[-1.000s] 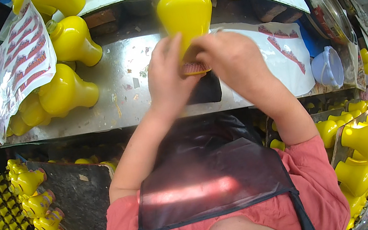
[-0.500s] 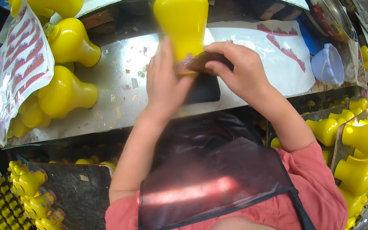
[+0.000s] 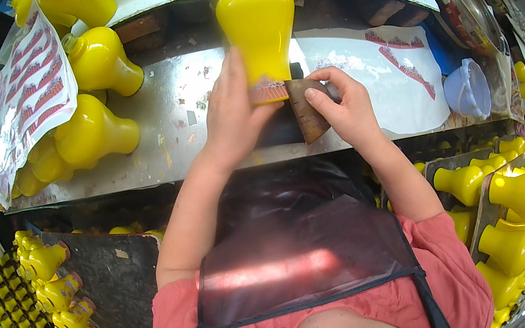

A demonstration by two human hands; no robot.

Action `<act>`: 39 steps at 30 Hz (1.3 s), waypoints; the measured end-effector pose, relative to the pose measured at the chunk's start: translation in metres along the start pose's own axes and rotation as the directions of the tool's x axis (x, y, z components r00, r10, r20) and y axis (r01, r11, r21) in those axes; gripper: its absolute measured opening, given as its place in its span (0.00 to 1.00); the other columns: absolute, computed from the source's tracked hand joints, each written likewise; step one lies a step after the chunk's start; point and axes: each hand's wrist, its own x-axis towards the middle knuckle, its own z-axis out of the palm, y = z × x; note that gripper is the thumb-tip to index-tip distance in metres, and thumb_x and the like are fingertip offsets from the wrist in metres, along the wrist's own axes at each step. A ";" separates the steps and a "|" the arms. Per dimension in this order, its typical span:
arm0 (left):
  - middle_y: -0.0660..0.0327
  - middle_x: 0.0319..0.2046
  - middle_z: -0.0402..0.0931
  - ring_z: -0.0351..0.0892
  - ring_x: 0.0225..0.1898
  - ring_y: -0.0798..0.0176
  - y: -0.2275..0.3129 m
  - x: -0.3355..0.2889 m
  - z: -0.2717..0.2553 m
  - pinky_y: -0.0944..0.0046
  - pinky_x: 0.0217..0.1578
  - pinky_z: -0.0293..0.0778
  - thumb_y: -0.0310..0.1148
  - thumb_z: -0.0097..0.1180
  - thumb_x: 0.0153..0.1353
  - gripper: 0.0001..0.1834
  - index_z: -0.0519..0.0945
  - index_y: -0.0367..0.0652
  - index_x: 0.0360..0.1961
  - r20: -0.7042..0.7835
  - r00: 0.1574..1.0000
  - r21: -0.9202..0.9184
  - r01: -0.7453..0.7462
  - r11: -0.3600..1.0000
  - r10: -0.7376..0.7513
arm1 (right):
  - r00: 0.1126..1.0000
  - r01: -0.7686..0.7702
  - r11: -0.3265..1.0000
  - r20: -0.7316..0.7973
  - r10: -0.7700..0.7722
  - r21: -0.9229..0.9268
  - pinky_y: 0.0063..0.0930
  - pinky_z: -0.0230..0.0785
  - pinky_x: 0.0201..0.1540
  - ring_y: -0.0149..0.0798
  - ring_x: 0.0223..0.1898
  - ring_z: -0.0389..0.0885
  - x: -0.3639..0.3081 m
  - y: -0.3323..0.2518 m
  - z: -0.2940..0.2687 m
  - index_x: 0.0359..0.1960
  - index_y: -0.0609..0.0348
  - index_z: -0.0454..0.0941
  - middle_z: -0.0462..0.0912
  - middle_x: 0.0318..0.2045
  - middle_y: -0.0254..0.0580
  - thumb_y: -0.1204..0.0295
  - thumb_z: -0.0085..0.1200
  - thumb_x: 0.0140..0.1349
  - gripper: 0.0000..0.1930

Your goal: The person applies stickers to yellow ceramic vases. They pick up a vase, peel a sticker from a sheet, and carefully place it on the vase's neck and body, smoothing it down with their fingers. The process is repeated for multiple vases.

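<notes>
A glossy yellow bottle [image 3: 257,22] lies on its side on a dark rest, its neck pointing away from me. Near its base runs a patterned reddish decal band [image 3: 268,91]. My left hand [image 3: 230,110] lies along the bottle's left side with the fingers stretched out, partly hidden by it. In my right hand [image 3: 344,103], between thumb and fingers, is a thin brown flexible scraper [image 3: 308,111]. The scraper's upper left edge is at the lower right of the bottle, beside the band.
A decal sheet [image 3: 33,98] hangs at the left over several yellow bottles [image 3: 93,130]. On the right are a backing sheet with decals [image 3: 368,90] and a pale blue bucket [image 3: 467,91]. Racks of yellow bottles [image 3: 521,193] stand below the metal table [image 3: 170,151] on both sides.
My right hand has moved slightly down and right, turning the brown scraper from lying across the bottle's base to upright beside it. More of the decal band shows. My left hand stays on the bottle.
</notes>
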 end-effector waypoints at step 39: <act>0.46 0.66 0.67 0.78 0.58 0.45 0.019 0.006 -0.004 0.54 0.57 0.77 0.27 0.76 0.47 0.45 0.73 0.45 0.70 -0.124 0.992 -0.004 0.037 0.999 -0.037 | 0.994 -0.074 0.994 -0.073 0.080 0.085 0.26 0.68 0.30 0.24 0.24 0.73 -0.014 0.008 0.011 0.50 0.55 0.78 0.79 0.24 0.37 0.67 0.61 0.66 0.13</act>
